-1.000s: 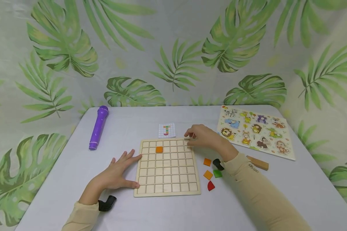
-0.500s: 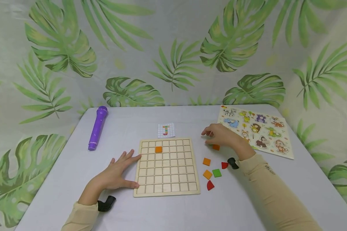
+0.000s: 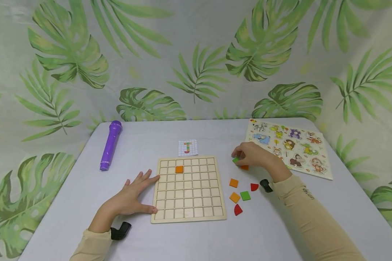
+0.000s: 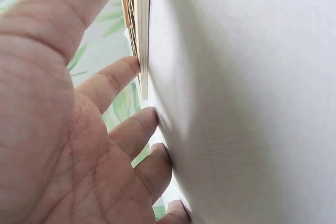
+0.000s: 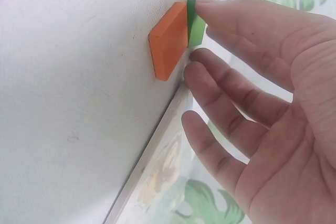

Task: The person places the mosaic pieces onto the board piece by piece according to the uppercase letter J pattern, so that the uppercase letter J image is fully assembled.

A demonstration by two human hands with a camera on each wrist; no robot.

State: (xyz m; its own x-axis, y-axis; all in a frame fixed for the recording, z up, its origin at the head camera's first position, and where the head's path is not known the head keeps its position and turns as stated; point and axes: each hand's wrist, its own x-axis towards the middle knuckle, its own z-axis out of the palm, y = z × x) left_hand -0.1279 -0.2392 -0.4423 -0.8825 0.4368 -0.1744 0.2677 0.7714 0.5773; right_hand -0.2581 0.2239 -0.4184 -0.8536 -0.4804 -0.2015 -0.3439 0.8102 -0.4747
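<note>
My left hand (image 3: 130, 197) lies with fingers spread at the left edge of a wooden grid board (image 3: 189, 220). Its thumb and index finger touch the board's rim; in the left wrist view the other fingertips (image 4: 149, 116) rest on the table. One orange square tile (image 3: 179, 169) sits in an upper cell of the grid. Right of the board, my right hand (image 3: 256, 156) pinches a green tile (image 5: 196, 27) between thumb and index finger, low at the table. An orange tile (image 5: 169, 43) lies right beside it, partly hidden by the hand in the head view.
Nearer lie orange tiles (image 3: 233, 183), a green square (image 3: 245, 195) and red quarter-round tiles (image 3: 237, 210). A pattern card (image 3: 187, 147) is behind the board. An animal puzzle (image 3: 290, 145) stands back right, a purple toy microphone (image 3: 111, 145) at left.
My right hand has moved right, from the board's upper right corner to the loose tiles, and lowered its fingers onto the green tile. My left hand has stayed put.
</note>
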